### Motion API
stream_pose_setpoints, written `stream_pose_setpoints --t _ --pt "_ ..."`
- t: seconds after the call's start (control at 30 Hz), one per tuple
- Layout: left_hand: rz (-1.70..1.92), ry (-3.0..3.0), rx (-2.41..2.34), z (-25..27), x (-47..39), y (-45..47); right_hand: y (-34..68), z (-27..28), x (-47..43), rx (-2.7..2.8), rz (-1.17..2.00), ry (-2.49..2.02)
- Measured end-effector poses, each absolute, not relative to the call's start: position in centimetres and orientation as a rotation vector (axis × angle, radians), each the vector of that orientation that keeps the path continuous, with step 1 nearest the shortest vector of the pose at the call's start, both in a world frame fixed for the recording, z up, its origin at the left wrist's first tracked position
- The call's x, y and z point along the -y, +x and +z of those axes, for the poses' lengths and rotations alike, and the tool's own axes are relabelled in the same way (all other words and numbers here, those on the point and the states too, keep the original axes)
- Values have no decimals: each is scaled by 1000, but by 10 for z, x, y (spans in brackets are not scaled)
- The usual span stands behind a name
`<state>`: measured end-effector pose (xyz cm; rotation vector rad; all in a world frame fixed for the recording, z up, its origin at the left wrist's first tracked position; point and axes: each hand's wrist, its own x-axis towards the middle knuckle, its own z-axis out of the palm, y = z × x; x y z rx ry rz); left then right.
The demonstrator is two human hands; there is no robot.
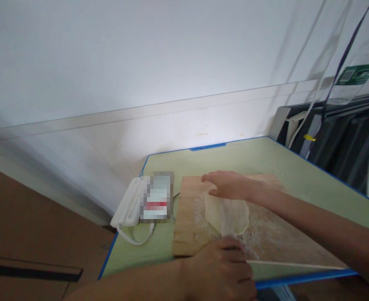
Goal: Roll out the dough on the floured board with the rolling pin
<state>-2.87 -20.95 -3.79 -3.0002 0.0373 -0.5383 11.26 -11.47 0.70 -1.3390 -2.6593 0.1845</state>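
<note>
A flattened round of pale dough (pixel 214 214) lies on a floured wooden board (pixel 187 234). Across the dough runs a light rolling pin (pixel 227 219), slightly blurred, pointing away from me. Its near end is wrapped by the fingers of my left hand (pixel 223 267), low at the board's front edge. My right hand (pixel 231 185) reaches in from the right and lies over the far end of the pin, its fingers curved and pointing left. That far end is hidden under the palm.
Left of the board, a phone-like device with a blurred screen (pixel 157 198) leans by a white case (pixel 131 205) with a white strap. The green table (pixel 240 156) has blue edging. Dark panels (pixel 344 133), cables and a plastic bottle (pixel 356 75) are at right; a white wall stands behind.
</note>
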Motion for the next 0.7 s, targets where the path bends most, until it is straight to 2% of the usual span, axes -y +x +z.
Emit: stream_pose_setpoints --t 0.13,0.33,0.7 --pt "-461 -3064 -102 -35 208 -28 125 -3 120 2526 181 -1396" --pt "-631 -3064 -79 -35 204 -28 107 -17 114 2481 186 -1367" --pt "-633 -3100 0 -30 204 -24 85 -14 107 2522 188 -1302"
